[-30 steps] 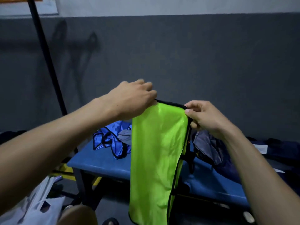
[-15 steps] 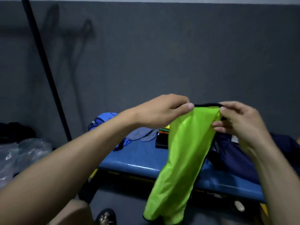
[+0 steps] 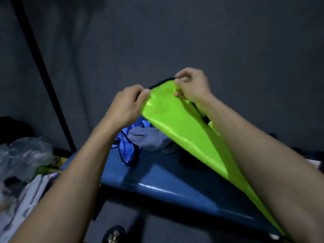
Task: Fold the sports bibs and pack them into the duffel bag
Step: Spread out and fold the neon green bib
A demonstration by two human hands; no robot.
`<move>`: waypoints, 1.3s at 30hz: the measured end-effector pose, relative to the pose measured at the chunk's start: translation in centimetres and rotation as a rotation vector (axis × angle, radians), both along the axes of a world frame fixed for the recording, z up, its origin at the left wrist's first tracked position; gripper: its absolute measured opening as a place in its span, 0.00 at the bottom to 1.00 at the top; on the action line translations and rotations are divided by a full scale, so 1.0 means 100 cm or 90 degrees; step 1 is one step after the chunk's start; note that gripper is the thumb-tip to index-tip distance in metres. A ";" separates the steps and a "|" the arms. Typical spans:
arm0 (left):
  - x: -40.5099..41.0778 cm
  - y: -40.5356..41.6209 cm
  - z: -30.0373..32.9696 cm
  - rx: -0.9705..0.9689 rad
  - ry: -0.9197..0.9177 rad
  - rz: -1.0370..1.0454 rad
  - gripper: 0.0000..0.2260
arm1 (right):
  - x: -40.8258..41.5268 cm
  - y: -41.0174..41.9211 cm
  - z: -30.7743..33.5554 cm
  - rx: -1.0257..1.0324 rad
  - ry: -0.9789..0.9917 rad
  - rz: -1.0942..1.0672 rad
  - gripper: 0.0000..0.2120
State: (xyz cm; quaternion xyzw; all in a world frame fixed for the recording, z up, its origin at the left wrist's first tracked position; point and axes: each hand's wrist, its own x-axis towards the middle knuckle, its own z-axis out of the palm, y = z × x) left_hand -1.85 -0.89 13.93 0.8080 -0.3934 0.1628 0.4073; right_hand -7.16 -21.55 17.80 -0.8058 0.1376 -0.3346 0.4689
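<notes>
A neon green bib (image 3: 182,127) with black trim hangs in the air in front of me, folded lengthwise into a narrow strip that trails down to the lower right. My left hand (image 3: 128,104) pinches its top left corner. My right hand (image 3: 191,85) pinches the top right corner, a little higher. A blue bib (image 3: 126,148) lies crumpled on the blue bench (image 3: 175,183) below my hands. The duffel bag is mostly hidden behind the green bib and my right arm.
A grey cloth (image 3: 149,139) lies beside the blue bib on the bench. Clear plastic bags (image 3: 22,155) and white bags (image 3: 26,200) sit at the lower left. A black pole (image 3: 45,74) stands against the grey wall. A sandalled foot (image 3: 114,235) shows below the bench.
Both hands have stayed on the bib's top edge and drawn closer together. The bib's lower end has swung out to the right, and the view has tilted.
</notes>
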 end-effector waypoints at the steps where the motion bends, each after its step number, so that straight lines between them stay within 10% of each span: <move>1: 0.018 0.006 -0.029 0.033 0.029 0.044 0.11 | 0.025 0.002 -0.034 0.022 0.030 0.006 0.11; 7: 0.089 0.040 -0.157 0.193 0.180 0.211 0.14 | 0.117 0.029 -0.192 0.097 0.126 0.052 0.07; 17: 0.129 0.039 -0.184 0.373 0.126 0.445 0.14 | 0.188 0.053 -0.215 -0.123 0.182 0.051 0.03; 29: 0.041 -0.029 -0.158 0.249 -0.023 -0.108 0.10 | 0.017 -0.020 -0.158 -0.253 0.132 0.138 0.07; 39: -0.098 -0.126 -0.196 0.461 -0.053 -0.359 0.15 | -0.236 -0.106 -0.207 -0.231 0.335 -0.077 0.02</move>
